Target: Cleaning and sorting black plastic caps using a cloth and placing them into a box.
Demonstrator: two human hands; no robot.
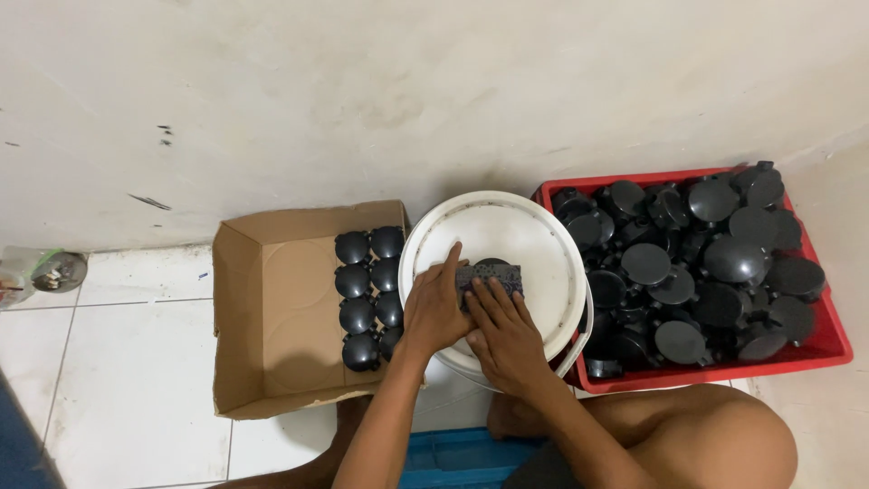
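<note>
A white round bucket lid [529,231] lies in front of me with one black round plastic part [493,265] on it. A dark rectangular strip [489,273] lies across that part. My left hand [436,303] presses the strip's left end, with the index finger stretched up along the lid. My right hand [502,330] presses down on the strip's right half with flat fingers. Both hands touch the strip and the part under it.
A brown cardboard box [272,317] on the left holds two rows of black round parts [369,294]. A red crate [828,340] on the right is piled with several black round parts. The wall is behind; white floor tiles lie to the left.
</note>
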